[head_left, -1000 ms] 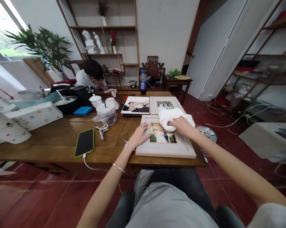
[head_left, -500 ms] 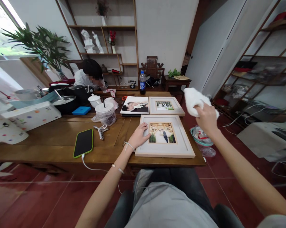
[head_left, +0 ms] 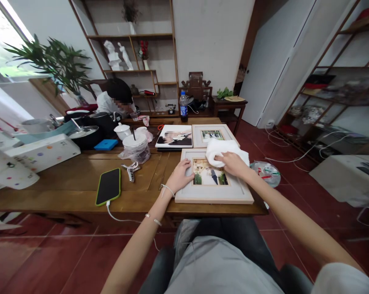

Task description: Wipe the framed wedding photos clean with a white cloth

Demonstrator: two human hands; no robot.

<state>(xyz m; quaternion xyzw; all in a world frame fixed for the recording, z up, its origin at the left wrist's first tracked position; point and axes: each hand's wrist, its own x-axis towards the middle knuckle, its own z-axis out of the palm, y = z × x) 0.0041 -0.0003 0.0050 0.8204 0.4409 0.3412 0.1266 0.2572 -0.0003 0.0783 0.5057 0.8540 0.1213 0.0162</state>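
A white-framed photo (head_left: 213,192) lies flat at the near right corner of the wooden table (head_left: 71,179). My left hand (head_left: 180,175) rests open on the frame's left edge, fingers flat. My right hand (head_left: 232,163) presses a white cloth (head_left: 221,148) onto the upper right part of the picture glass, fingers closed on the cloth. Two more framed photos lie just beyond: a white-framed one (head_left: 214,134) and a dark unframed-looking print (head_left: 174,136).
A phone with a green case (head_left: 108,186) charges at the table's front edge, a metal clip (head_left: 131,169) beside it. A bagged drink cup (head_left: 136,147), teapot, pots and boxes crowd the left. A person sits at the far end. A bin (head_left: 265,172) stands on the floor at right.
My right hand lifted the cloth up and to the right off the frame, then brought it back down onto the picture. My left hand stayed on the frame.
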